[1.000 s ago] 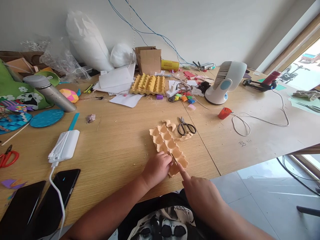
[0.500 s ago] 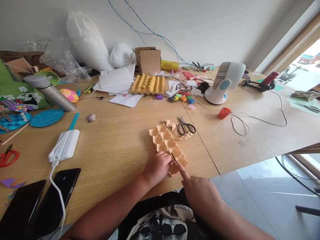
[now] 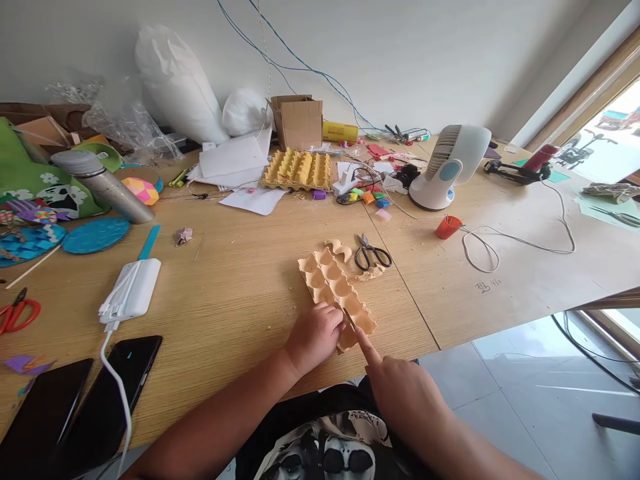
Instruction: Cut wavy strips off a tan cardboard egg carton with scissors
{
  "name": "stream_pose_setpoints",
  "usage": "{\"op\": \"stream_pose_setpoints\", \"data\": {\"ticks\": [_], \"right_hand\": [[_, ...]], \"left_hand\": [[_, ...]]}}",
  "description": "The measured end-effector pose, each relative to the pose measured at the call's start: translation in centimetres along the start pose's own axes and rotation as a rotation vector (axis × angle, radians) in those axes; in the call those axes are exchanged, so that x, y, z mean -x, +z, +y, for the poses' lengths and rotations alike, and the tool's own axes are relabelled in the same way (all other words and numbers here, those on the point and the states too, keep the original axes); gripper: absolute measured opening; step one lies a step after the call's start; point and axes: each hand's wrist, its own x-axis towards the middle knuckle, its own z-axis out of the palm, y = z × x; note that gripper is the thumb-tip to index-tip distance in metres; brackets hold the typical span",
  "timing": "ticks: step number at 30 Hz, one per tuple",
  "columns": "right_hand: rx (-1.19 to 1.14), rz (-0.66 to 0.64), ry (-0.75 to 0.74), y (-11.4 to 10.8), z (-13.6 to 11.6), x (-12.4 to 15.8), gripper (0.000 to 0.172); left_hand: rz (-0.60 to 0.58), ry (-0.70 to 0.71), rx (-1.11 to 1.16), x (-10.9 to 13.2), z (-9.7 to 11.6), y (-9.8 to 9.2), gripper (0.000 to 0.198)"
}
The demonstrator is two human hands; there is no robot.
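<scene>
A piece of light-brown egg carton (image 3: 342, 285) with two rows of cups lies on the table in front of me. My left hand (image 3: 316, 335) has its fingers curled over the carton's near left side, gripping it. My right hand (image 3: 400, 383) is closed round a knife, with the index finger stretched along its back. The thin knife blade (image 3: 349, 319) rests on the carton between the cup rows, right beside my left fingertips; its handle is hidden in my palm. Black-handled scissors (image 3: 371, 253) and torn carton scraps (image 3: 339, 250) lie just beyond the carton.
A yellow egg tray (image 3: 296, 169), a cardboard box (image 3: 299, 122) and a white fan (image 3: 447, 167) stand at the back. An orange-red cup (image 3: 449, 227) is to the right. A power bank (image 3: 131, 290), black phones (image 3: 117, 387) and red-handled scissors (image 3: 19, 312) lie left.
My right hand has drawn back very slightly toward me with the knife. My left hand and the carton have stayed in place.
</scene>
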Motion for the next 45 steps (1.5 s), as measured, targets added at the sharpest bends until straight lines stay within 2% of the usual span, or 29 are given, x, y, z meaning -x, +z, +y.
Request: {"op": "stream_pose_setpoints", "data": {"ticks": [3, 6, 10, 14, 18, 21, 28, 31, 39, 45], "right_hand": [[0.007, -0.015, 0.000, 0.4, 0.1, 0.6, 0.094], [0.004, -0.020, 0.010, 0.3, -0.1, 0.1, 0.094], [-0.053, 0.004, 0.020, -0.5, -0.2, -1.2, 0.081], [-0.239, 0.073, -0.041, -1.1, 1.5, -0.5, 0.067], [-0.449, 0.193, -0.016, -0.8, 3.5, 1.6, 0.071], [-0.482, 0.221, -0.010, 0.4, 3.9, 2.7, 0.068], [-0.423, 0.314, -0.094, 6.0, 2.2, 2.8, 0.062], [-0.384, 0.377, -0.088, 7.4, 1.9, 2.7, 0.059], [-0.457, 0.389, -0.078, 8.5, 1.6, 2.4, 0.059], [-0.641, 0.446, -0.057, 9.0, 1.8, 2.4, 0.059]], "left_hand": [[-0.005, 0.000, 0.011, 0.0, 0.0, 0.0, 0.020], [-0.014, 0.018, 0.001, -0.1, -0.1, 0.1, 0.021], [-0.014, 0.032, 0.004, -0.1, -0.2, 0.1, 0.024], [-0.008, 0.022, -0.004, 0.1, -0.2, 0.1, 0.021], [-0.005, 0.034, 0.009, 0.1, -0.2, 0.0, 0.017], [-0.009, 0.034, 0.009, 0.2, -0.1, -0.1, 0.016], [-0.019, 0.024, -0.002, 0.2, 0.0, -0.2, 0.017], [-0.025, 0.023, 0.007, 0.1, 0.0, -0.4, 0.016], [-0.025, 0.057, -0.029, 0.2, -0.3, -0.7, 0.014], [0.117, 0.133, -0.111, 0.8, 0.3, -2.3, 0.018]]}}
